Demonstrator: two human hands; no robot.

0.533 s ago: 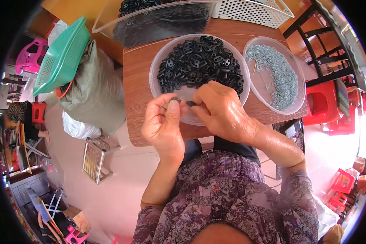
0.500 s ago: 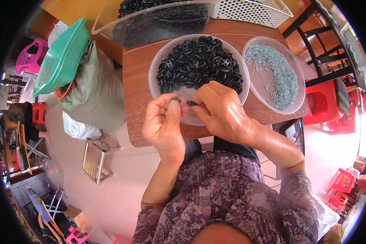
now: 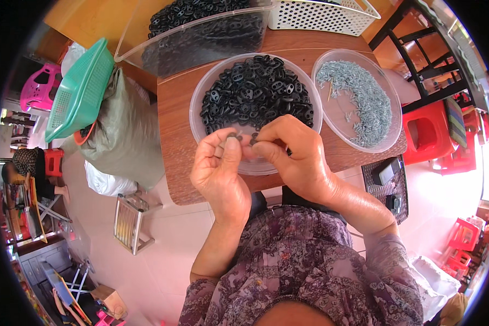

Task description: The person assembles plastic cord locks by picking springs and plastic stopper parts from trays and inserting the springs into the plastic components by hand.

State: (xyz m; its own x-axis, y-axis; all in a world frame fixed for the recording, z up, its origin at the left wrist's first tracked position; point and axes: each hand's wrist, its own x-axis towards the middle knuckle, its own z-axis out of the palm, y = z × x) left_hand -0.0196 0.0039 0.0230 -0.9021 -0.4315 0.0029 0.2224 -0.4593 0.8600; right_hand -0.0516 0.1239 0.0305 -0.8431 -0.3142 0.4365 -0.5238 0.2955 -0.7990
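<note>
Both my hands meet over the near edge of a round clear bowl (image 3: 193, 111) heaped with small black oval two-hole pieces (image 3: 255, 89). My left hand (image 3: 221, 176) pinches a small dark piece (image 3: 232, 135) between thumb and fingertips, with a thin pale tip beside it. Close by, my right hand (image 3: 301, 152) is closed on a small black two-hole piece (image 3: 254, 139), partly covered by the fingers. Whether the two pieces touch is too small to tell. To the right, a second clear bowl (image 3: 339, 126) contains many slender silver-grey pieces resembling screws (image 3: 372, 106).
Behind the bowls on the wooden table (image 3: 176, 130) stand a clear bin (image 3: 201, 46) of black pieces and a white perforated basket (image 3: 320, 19). Left are a green basket (image 3: 81, 89) on a sack (image 3: 127, 130) and a metal stool (image 3: 133, 223). Red stools (image 3: 426, 133) stand right.
The whole view has shifted slightly. My right hand's fingertips have come nearer the left's, and its black piece is turned so that its holes show. Both hands keep their pinch.
</note>
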